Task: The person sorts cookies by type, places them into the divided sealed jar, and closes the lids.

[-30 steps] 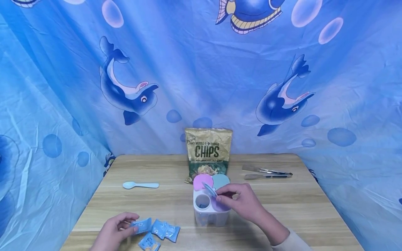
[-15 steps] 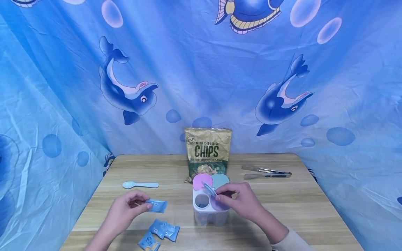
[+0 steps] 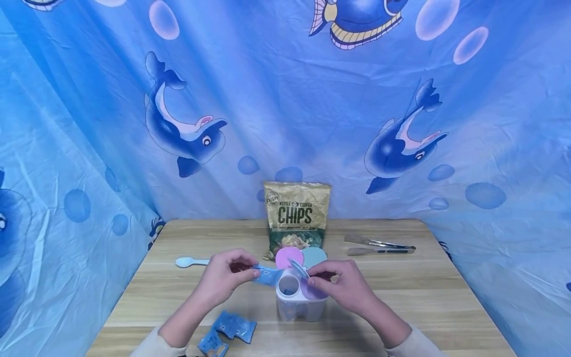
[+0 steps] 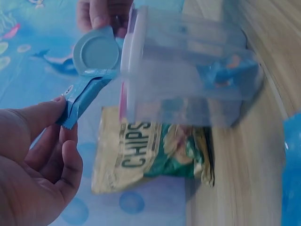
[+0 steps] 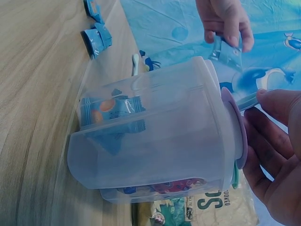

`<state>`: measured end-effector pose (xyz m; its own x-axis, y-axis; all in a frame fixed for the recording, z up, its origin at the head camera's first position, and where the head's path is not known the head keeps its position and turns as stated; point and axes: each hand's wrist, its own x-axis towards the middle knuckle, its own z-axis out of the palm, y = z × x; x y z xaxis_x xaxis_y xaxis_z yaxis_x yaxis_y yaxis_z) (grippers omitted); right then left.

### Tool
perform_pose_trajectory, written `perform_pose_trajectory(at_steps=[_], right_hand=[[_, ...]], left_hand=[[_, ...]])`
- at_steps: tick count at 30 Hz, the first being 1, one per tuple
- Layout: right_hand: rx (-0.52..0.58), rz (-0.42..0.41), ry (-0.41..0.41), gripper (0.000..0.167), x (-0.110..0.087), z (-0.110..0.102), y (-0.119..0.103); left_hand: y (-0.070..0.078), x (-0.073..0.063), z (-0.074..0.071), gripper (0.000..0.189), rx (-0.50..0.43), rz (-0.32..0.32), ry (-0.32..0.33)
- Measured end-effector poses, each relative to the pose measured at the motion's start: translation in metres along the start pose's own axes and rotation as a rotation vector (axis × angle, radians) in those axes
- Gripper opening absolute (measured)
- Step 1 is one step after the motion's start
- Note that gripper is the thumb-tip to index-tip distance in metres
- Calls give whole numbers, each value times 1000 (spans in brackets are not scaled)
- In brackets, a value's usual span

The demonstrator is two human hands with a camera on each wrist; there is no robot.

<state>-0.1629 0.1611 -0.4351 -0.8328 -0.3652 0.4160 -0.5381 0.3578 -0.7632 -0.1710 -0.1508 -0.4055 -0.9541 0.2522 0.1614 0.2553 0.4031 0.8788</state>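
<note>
My left hand (image 3: 223, 277) pinches one end of a small blue snack packet (image 3: 266, 275), just left of the storage container's open round mouth (image 3: 288, 285). The clear, white-topped container (image 3: 308, 312) stands upright on the table. With thumb and fingers, my right hand (image 3: 343, 286) holds its light-blue lid (image 3: 298, 269) tilted up beside that mouth. Pink (image 3: 289, 258), green (image 3: 314, 257) and purple lids (image 3: 314, 291) lie over the other mouths. Through the wall in the right wrist view, blue packets (image 5: 115, 113) lie at the bottom, and red and blue wrappers (image 5: 176, 186) show in another compartment.
Several blue packets (image 3: 235, 327) lie on the table at front left. A light-blue spoon (image 3: 191, 262), partly behind my left hand, lies at left. The chips bag (image 3: 296, 213) stands behind the container. Tongs (image 3: 379, 246) lie at back right, before a blue curtain (image 3: 285, 99).
My left hand has lifted a blue packet from the group at front left and carried it right and away from me to the container's mouth. My right hand keeps the lid raised.
</note>
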Motion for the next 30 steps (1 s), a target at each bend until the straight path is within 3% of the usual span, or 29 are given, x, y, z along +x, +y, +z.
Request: perform_pose_trajectory(at_steps=[7,18,23,27,30], right_hand=[[7,-17,-1,12,-1,1,4],[5,-13,1,12,-1,1,2],[-3,4,-2,12,-2,2,4],[0,-4,-2,12,-1,1,4],[0,-8,-3,12,0,0,3]], left_hand=[[5,10,21,14,49,15,-29],[9,13,42,14,169,140,-86],[8,13,50,17,234,269,-103],[8,14,56,18,330,407,-86],[9,15,59,17,417,469,-88]])
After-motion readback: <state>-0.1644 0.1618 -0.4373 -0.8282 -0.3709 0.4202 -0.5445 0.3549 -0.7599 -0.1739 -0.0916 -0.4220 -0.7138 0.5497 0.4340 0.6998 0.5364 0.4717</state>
